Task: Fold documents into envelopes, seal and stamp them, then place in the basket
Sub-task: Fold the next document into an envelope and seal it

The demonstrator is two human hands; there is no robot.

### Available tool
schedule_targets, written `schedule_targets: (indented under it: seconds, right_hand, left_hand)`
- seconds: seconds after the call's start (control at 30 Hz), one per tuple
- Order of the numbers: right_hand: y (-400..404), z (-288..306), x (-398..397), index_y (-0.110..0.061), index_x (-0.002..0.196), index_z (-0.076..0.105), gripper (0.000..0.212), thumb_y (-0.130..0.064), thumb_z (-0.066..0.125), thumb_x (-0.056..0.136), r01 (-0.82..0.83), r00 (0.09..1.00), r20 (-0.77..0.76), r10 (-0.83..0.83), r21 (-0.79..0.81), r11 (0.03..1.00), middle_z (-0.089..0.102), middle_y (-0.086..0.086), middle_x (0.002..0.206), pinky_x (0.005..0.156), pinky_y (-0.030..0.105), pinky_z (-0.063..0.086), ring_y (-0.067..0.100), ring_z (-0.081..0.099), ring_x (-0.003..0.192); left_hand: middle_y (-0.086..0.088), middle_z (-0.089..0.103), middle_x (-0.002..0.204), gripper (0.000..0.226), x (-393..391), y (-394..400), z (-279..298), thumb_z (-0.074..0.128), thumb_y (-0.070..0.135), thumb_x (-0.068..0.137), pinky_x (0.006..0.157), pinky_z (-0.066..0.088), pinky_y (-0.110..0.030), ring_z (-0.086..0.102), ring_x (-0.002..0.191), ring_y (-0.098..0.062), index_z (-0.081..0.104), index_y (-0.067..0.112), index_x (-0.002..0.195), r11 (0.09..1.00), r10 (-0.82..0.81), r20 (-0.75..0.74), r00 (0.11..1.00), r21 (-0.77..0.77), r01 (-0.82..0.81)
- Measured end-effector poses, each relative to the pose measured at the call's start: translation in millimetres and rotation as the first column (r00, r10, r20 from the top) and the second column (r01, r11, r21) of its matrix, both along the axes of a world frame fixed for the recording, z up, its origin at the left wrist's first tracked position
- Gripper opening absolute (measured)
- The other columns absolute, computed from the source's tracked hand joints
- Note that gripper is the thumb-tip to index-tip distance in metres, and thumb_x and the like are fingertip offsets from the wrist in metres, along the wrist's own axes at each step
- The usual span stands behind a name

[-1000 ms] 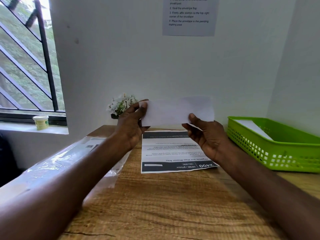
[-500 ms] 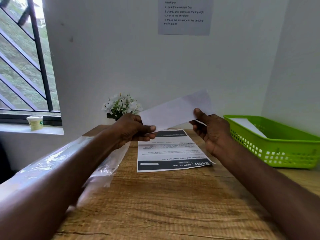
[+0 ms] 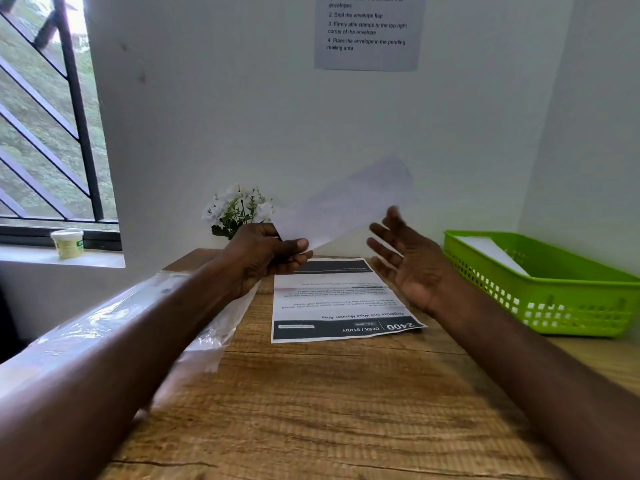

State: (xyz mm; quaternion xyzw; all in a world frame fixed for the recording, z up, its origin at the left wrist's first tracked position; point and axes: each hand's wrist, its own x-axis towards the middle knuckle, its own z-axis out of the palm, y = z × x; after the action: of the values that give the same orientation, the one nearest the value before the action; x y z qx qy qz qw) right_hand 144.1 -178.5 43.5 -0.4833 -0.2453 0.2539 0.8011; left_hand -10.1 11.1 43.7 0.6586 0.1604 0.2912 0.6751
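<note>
A white envelope (image 3: 341, 206) hangs in the air above the desk, tilted up to the right and blurred. My left hand (image 3: 265, 256) pinches its lower left corner between thumb and fingers. My right hand (image 3: 405, 258) is just right of the envelope, palm turned toward it, fingers spread and holding nothing. A printed document (image 3: 332, 301) with dark bands lies flat on the wooden desk (image 3: 311, 403) under both hands. The green basket (image 3: 554, 299) stands at the right with a white envelope (image 3: 491, 252) inside.
A clear plastic sleeve (image 3: 214, 327) lies along the desk's left side under my left forearm. A small pot of white flowers (image 3: 239, 209) stands at the back wall. An instruction sheet (image 3: 367, 29) hangs on the wall. A small tub (image 3: 67, 242) sits on the window sill.
My right hand has let go of the envelope and opened. The left hand alone holds it now, and the envelope has tilted further up to the right.
</note>
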Motion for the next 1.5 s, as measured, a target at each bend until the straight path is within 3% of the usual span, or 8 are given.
schedule_targets:
  seconds: [0.2, 0.5, 0.8, 0.93, 1.1, 1.33, 1.43, 1.5]
  right_hand:
    - [9, -15, -18, -0.011, 0.108, 0.077, 0.031, -0.025, 0.081, 0.081, -0.028, 0.977, 0.206, 0.064, -0.176, 0.984, 0.079, 0.002, 0.105, 0.085, 0.035, 0.056, 0.024, 0.074, 0.106]
    - [8, -13, -22, -0.012, 0.098, 0.076, 0.018, -0.021, 0.082, 0.084, -0.004, 0.979, 0.198, 0.038, -0.169, 0.986, 0.080, 0.006, 0.101, 0.070, 0.028, 0.054, 0.020, 0.077, 0.093]
    - [2, -5, -11, -0.013, 0.093, 0.076, 0.013, -0.021, 0.082, 0.084, 0.110, 0.991, 0.085, -0.107, -0.035, 0.993, 0.080, 0.006, 0.095, 0.071, 0.030, 0.053, 0.019, 0.078, 0.090]
    - [-5, 0, -3, -0.016, 0.093, 0.074, 0.007, -0.021, 0.077, 0.089, 0.164, 0.987, 0.003, -0.164, 0.024, 0.986, 0.080, -0.001, 0.084, 0.055, 0.021, 0.051, 0.012, 0.078, 0.080]
    - [-12, 5, 8, -0.017, 0.091, 0.073, 0.005, -0.019, 0.077, 0.089, 0.285, 0.957, -0.093, -0.276, 0.092, 0.954, 0.078, 0.001, 0.089, 0.055, 0.022, 0.048, 0.014, 0.077, 0.075]
    - [-14, 6, 16, -0.012, 0.096, 0.068, 0.005, -0.015, 0.072, 0.093, 0.314, 0.944, -0.150, -0.295, 0.133, 0.940, 0.075, 0.011, 0.090, 0.052, 0.023, 0.050, 0.019, 0.076, 0.067]
    - [-14, 5, 17, -0.011, 0.094, 0.066, 0.004, -0.013, 0.070, 0.095, 0.336, 0.935, -0.149, -0.321, 0.089, 0.938, 0.073, 0.012, 0.088, 0.052, 0.022, 0.050, 0.017, 0.072, 0.064]
    - [-12, 3, 18, -0.013, 0.094, 0.066, 0.004, -0.014, 0.069, 0.096, 0.340, 0.933, -0.149, -0.327, 0.072, 0.938, 0.074, 0.011, 0.088, 0.052, 0.022, 0.050, 0.016, 0.072, 0.062]
  left_hand:
    - [-0.020, 0.078, 0.095, 0.046, 5, -14, -1, 0.079, 0.002, 0.073, 0.065, 0.062, -0.025, 0.077, 0.077, -0.021, 0.069, -0.004, 0.117, 0.994, -0.076, 0.033, 0.997, -0.082, 0.079]
    - [-0.022, 0.078, 0.101, 0.051, 8, -21, -1, 0.081, 0.000, 0.071, 0.067, 0.063, -0.026, 0.078, 0.083, -0.025, 0.068, -0.004, 0.120, 0.987, -0.140, 0.021, 0.990, -0.081, 0.142]
    - [-0.023, 0.078, 0.098, 0.032, 3, -13, 3, 0.075, -0.003, 0.085, 0.065, 0.064, -0.026, 0.077, 0.077, -0.022, 0.069, -0.005, 0.116, 0.996, -0.093, -0.075, 0.993, -0.012, 0.093]
    - [-0.022, 0.078, 0.096, 0.029, 0, -7, 2, 0.075, -0.003, 0.085, 0.065, 0.064, -0.026, 0.077, 0.076, -0.022, 0.069, -0.006, 0.114, 0.998, -0.056, -0.109, 0.992, 0.027, 0.059]
    - [-0.024, 0.078, 0.098, 0.028, -3, -2, 3, 0.077, -0.001, 0.085, 0.064, 0.063, -0.026, 0.076, 0.073, -0.021, 0.069, -0.006, 0.112, 0.994, -0.035, -0.150, 0.988, 0.097, 0.050]
    - [-0.022, 0.078, 0.103, 0.042, -5, -3, 7, 0.079, 0.022, 0.082, 0.068, 0.065, -0.031, 0.077, 0.086, -0.030, 0.070, -0.003, 0.114, 0.993, -0.057, -0.051, 0.997, 0.104, 0.062]
    - [-0.022, 0.077, 0.104, 0.029, -4, -2, 7, 0.072, 0.022, 0.094, 0.057, 0.060, -0.028, 0.077, 0.082, -0.030, 0.071, -0.002, 0.109, 0.998, -0.022, 0.022, 1.000, 0.053, 0.021]
    - [-0.025, 0.076, 0.106, 0.021, -4, -1, 7, 0.073, 0.018, 0.094, 0.059, 0.062, -0.031, 0.077, 0.082, -0.032, 0.072, 0.000, 0.104, 0.998, -0.015, 0.002, 1.000, 0.063, 0.015]
